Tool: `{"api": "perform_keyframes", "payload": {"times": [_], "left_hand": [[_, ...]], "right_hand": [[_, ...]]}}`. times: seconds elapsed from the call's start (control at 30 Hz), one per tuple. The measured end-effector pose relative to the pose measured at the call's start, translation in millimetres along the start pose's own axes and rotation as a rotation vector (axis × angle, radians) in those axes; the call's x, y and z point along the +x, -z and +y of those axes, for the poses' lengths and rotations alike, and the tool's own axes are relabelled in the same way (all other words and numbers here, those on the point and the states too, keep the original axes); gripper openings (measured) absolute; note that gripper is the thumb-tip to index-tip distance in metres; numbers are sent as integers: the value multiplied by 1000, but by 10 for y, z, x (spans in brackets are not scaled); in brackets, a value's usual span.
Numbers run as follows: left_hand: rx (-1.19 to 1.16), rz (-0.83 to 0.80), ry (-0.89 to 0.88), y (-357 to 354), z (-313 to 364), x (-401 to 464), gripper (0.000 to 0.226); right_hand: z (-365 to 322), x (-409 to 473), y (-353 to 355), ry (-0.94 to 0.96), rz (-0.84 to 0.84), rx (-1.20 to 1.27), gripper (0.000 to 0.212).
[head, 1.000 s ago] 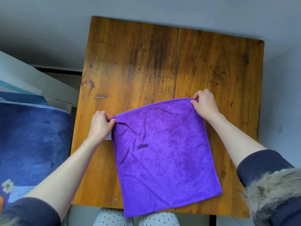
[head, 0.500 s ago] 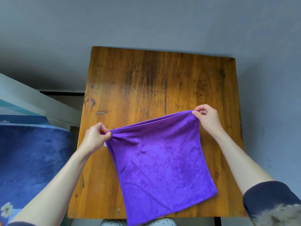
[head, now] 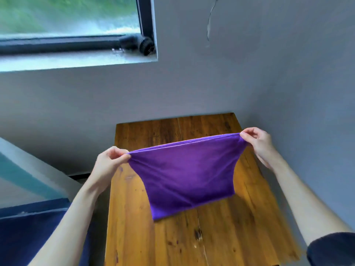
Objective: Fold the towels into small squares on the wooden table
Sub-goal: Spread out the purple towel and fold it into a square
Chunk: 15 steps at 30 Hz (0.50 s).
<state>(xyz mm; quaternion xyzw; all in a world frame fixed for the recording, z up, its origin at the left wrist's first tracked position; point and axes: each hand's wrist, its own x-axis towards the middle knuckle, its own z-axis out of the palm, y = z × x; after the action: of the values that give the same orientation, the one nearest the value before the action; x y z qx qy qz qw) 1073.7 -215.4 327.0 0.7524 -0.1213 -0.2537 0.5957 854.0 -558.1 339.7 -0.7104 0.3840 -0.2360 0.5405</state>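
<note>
Above the wooden surface (head: 134, 217), the left hand (head: 109, 164) fingers pinch one top corner of the purple towel (head: 184, 175). It hangs doubled, taut along its top edge, narrowing downward. Right hand (head: 257, 143) fingers pinch the other corner.

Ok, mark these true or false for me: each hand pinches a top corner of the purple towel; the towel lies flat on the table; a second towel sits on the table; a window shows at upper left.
1. Left hand and right hand each pinch a top corner of the purple towel: true.
2. The towel lies flat on the wooden table: false, it is held up and hangs from the hands.
3. A second towel sits on the table: false, none is visible.
4. A window shows at upper left: true.
</note>
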Motion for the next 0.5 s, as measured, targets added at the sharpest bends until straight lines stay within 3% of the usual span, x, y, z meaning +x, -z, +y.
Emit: {"api": "perform_keyframes", "payload": {"times": [0.07, 0.17, 0.2, 0.37, 0.5], "left_hand": [[-179, 14, -35, 47, 271, -47, 11], [-343, 64, -121, 93, 600, -132, 34], [-333, 85, -147, 108, 696, -179, 32], [66, 227, -318, 218, 1005, -410, 11], [215, 265, -389, 317, 1150, -519, 7]], "right_hand": [[-186, -4, 73, 29, -14, 69, 20], [-505, -30, 164, 97, -50, 147, 19], [-620, -54, 191, 130, -63, 166, 19], [-1109, -215, 306, 264, -123, 285, 7], [-1289, -272, 389, 293, -191, 382, 50]]}}
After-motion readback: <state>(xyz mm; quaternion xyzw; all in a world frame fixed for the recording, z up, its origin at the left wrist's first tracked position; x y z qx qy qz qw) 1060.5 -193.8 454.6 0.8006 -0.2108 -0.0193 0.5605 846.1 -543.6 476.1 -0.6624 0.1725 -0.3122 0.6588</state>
